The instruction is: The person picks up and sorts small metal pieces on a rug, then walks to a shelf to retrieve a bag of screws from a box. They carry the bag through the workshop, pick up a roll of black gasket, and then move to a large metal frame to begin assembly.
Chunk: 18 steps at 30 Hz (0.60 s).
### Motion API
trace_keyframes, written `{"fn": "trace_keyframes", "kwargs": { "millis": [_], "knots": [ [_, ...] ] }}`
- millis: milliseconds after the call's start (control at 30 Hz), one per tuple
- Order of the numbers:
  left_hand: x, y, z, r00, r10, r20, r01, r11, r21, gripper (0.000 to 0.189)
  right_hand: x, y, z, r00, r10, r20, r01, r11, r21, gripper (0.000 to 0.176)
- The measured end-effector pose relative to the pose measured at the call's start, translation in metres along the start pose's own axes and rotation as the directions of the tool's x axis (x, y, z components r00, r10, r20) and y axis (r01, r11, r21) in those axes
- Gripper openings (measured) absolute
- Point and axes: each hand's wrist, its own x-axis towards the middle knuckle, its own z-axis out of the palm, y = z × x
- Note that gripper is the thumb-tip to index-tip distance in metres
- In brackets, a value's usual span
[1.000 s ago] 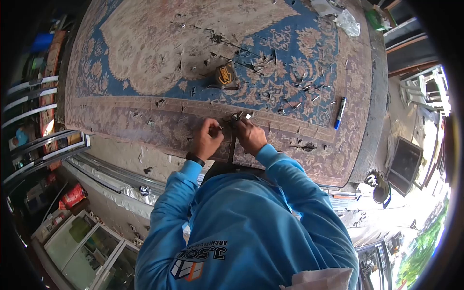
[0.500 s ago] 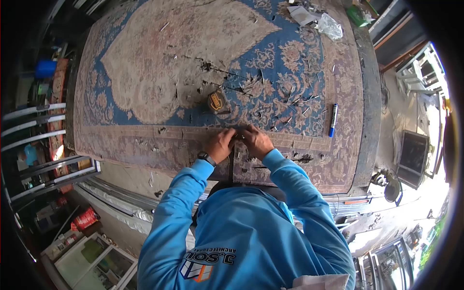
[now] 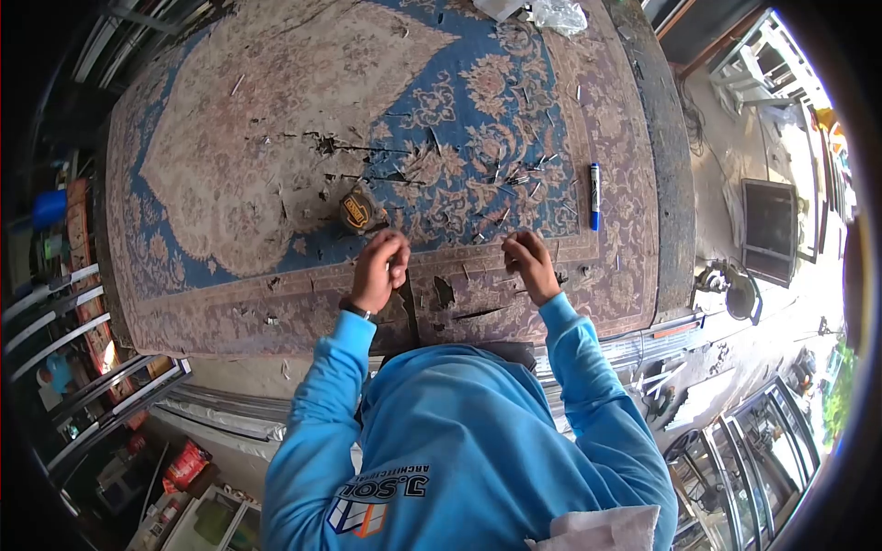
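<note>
My left hand [image 3: 379, 271], wearing a dark wristband, hovers over the near border of the patterned rug [image 3: 230, 312], its fingers curled together. Just beyond it stands a tape measure [image 3: 355, 210] with a yellow-and-black label. My right hand [image 3: 531, 264] is off to the right, thumb and fingertips pinched together; anything between them is too small to name. A narrow dark strip or slit [image 3: 410, 312] runs along the rug to its near edge, close below my left hand. Several small screw-like pieces [image 3: 524, 174] lie scattered on the blue part beyond my right hand.
A blue-and-white marker [image 3: 594, 196] lies on the rug's right border. Clear plastic [image 3: 559, 16] sits at the far edge. The rug is worn, with dark tears. Metal frames [image 3: 64, 312] stand at left, and a dark-panelled frame [image 3: 770, 230] leans at right.
My hands, together at the rug's near border before, have come apart, the left one moving left and the right one right. The view has shifted, so the rug and its items appear further left.
</note>
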Motion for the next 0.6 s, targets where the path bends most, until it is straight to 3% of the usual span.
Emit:
{"fn": "trace_keyframes", "kwargs": {
  "millis": [67,133,167,200,267,300,367,400,433,467,500,600],
  "knots": [
    [0.021,-0.007,0.001,0.998,0.003,0.07,-0.034,0.887,0.46,0.017,0.003,-0.006,0.002,0.987,-0.16,-0.007,0.144,0.904,-0.403,0.019],
    [0.04,-0.025,-0.002,0.967,0.144,0.212,-0.251,0.693,0.676,0.015,0.01,-0.023,0.018,0.958,-0.275,0.083,0.26,0.71,-0.654,0.021],
    [0.04,-0.028,-0.001,0.976,0.089,0.199,-0.203,0.7,0.684,0.014,0.019,-0.011,0.021,0.863,-0.474,0.174,0.447,0.559,-0.699,0.021],
    [0.038,-0.025,0.005,0.977,0.049,0.21,-0.175,0.747,0.641,0.013,0.024,-0.008,0.026,0.877,-0.447,0.178,0.419,0.527,-0.74,0.021],
    [0.031,-0.019,0.01,0.977,0.07,0.201,-0.192,0.698,0.69,0.019,0.03,-0.003,0.033,0.905,-0.382,0.185,0.358,0.454,-0.816,0.022],
    [0.026,-0.01,0.012,0.986,-0.031,0.167,-0.064,0.841,0.537,0.021,0.033,0.002,0.03,0.874,-0.427,0.233,0.424,0.437,-0.793,0.021],
    [0.012,0.006,0.005,0.963,-0.226,0.146,0.205,0.968,0.144,0.027,0.028,-0.002,0.029,0.94,-0.319,0.119,0.311,0.662,-0.681,0.019],
    [0.007,0.008,0.0,0.973,-0.195,0.122,0.189,0.98,0.054,0.029,0.03,-0.002,0.031,0.963,-0.254,0.088,0.254,0.756,-0.603,0.019],
    [0.007,0.006,-0.001,0.983,-0.157,0.096,0.16,0.987,-0.031,0.031,0.037,0.006,0.025,0.991,-0.12,0.066,0.135,0.938,-0.319,0.017],
    [0.007,0.003,-0.004,0.989,-0.126,0.075,0.134,0.985,-0.113,0.034,0.04,0.015,0.023,0.996,0.033,0.084,-0.032,0.999,-0.008,0.016],
    [0.009,0.006,-0.003,0.985,-0.102,0.142,0.133,0.964,-0.231,0.04,0.038,0.008,0.031,0.985,0.15,0.089,-0.167,0.961,0.221,0.016],
    [0.007,0.003,0.014,0.986,0.001,0.165,0.076,0.886,-0.458,0.048,0.035,0.009,0.053,0.947,0.195,0.255,-0.315,0.715,0.624,0.021]
  ]
}}
